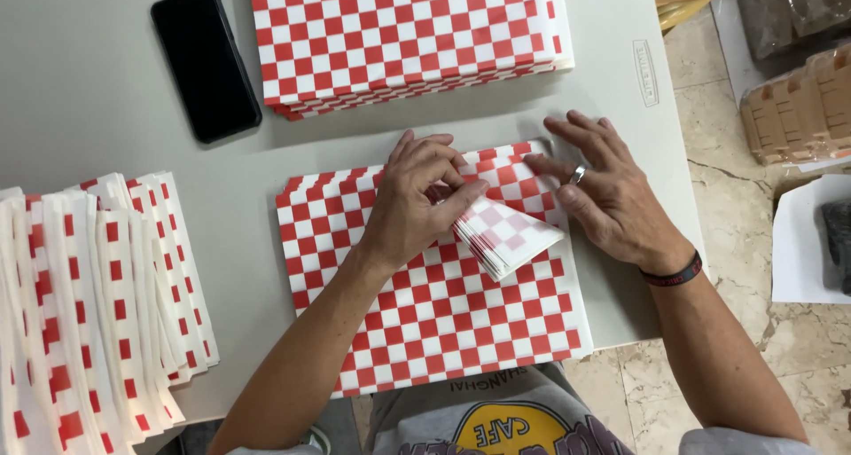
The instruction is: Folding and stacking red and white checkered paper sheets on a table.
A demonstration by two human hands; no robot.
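A stack of red-and-white checkered paper sheets (443, 313) lies on the grey table (106, 109) in front of me. Its top right corners are folded over into a pale triangular flap (510, 233). My left hand (412, 198) presses down on the fold, its fingers pinching the flap's upper edge. My right hand (612, 193), with a ring and a dark wristband, rests flat on the stack's right edge, fingertips touching the fold line.
A second, thicker stack of checkered sheets (399, 38) sits at the far side. A black phone (206, 62) lies at the upper left. Folded checkered papers (97, 295) are fanned out at the left. Packages (798, 109) rest on the tiled floor to the right.
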